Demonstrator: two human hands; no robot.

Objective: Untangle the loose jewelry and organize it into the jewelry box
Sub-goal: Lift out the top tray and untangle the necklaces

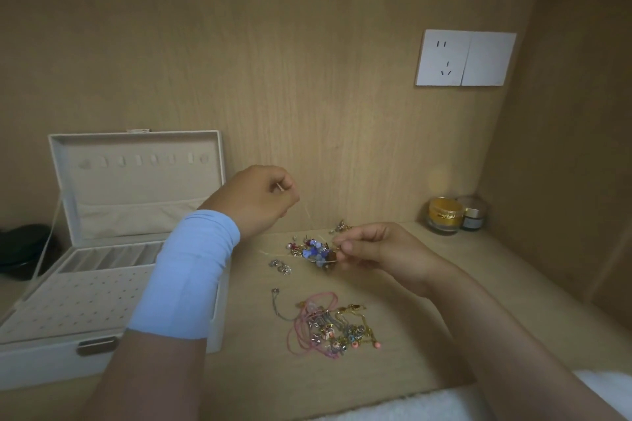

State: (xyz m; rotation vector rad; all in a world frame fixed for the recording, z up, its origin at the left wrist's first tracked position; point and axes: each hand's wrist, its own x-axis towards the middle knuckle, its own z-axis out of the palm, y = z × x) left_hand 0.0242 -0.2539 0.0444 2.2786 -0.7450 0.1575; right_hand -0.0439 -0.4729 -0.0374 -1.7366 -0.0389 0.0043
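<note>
A white jewelry box [85,287] stands open at the left, its lid upright against the wall. My left hand [260,198], raised above the desk, pinches a thin gold chain [306,212] that runs down to the right. My right hand [372,251] pinches the other part of that chain beside a cluster of blue and red beaded jewelry [314,251]. A tangle of pink cord, gold chains and charms [328,326] lies nearer to me on the desk. A small silver piece [282,266] lies between the box and the beads.
Two small cosmetic jars, one gold [444,215] and one dark [473,214], stand at the back right corner. A white wall socket [465,58] sits on the wooden back wall. A dark object [20,249] lies left of the box. White cloth [444,403] covers the near edge.
</note>
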